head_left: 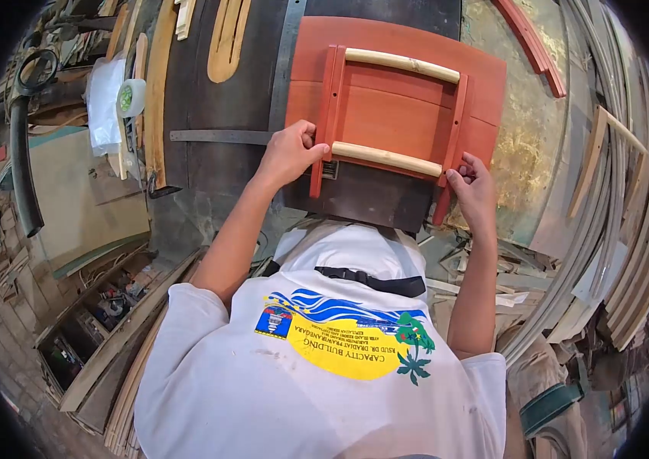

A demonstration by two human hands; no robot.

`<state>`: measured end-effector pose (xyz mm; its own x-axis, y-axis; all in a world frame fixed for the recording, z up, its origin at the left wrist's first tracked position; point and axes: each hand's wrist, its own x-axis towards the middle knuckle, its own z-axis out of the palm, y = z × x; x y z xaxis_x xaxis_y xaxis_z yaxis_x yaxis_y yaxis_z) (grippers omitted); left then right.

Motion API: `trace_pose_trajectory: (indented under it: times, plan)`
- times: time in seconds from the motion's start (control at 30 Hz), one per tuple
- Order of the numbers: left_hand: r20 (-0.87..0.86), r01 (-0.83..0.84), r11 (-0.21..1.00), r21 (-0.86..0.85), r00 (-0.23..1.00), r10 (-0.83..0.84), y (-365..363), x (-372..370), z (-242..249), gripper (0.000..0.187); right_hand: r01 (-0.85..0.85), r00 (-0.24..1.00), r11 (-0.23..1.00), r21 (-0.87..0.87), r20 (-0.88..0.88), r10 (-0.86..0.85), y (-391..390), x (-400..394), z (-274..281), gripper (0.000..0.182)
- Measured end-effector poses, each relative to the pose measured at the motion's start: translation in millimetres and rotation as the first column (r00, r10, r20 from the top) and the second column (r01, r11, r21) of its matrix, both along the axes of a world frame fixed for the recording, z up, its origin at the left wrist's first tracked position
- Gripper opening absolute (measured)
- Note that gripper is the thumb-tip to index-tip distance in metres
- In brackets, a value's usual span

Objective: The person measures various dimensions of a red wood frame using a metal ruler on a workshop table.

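Observation:
A small wooden frame (395,159) lies in front of me, with red side rails joined by two pale rounded crossbars. It rests over a reddish-orange board (408,38). My left hand (294,155) is closed around the left side rail, its thumb at the near crossbar's end. On the other side, my right hand (474,190) pinches the lower part of the right side rail between thumb and fingers. Both rails reach past the near crossbar toward me, over the dark near edge of the workbench (362,203).
A metal ruler (217,137) and a slotted wooden piece (226,46) lie to the left. Beyond them are a tape roll (131,98) and a plastic bag (105,107). Red strips (531,46) lie at upper right, near a pale wooden frame (607,145) and long stacked strips (645,206).

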<state>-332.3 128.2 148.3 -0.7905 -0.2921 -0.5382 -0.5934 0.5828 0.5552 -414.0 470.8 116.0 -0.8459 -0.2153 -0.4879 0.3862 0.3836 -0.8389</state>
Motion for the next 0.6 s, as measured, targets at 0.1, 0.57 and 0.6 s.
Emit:
trace_pose_trajectory:
  times: [0.1,0.57,0.6]
  plan:
    - [-0.032,0.007,1.000,-0.018,0.999,-0.007,-1,2,-5,0.034,-0.014,1.000,0.999,0.036,-0.009,0.015,2,1,-3,0.044]
    - [-0.010,0.058,0.997,-0.042,0.998,-0.059,-3,-4,-1,0.033,0.011,1.000,0.999,-0.039,-0.010,-0.011,1,1,-5,0.043]
    - [-0.007,0.059,0.997,-0.041,0.998,-0.059,-3,-4,0,0.033,-0.009,1.000,1.000,-0.011,-0.027,0.008,1,1,-5,0.044]
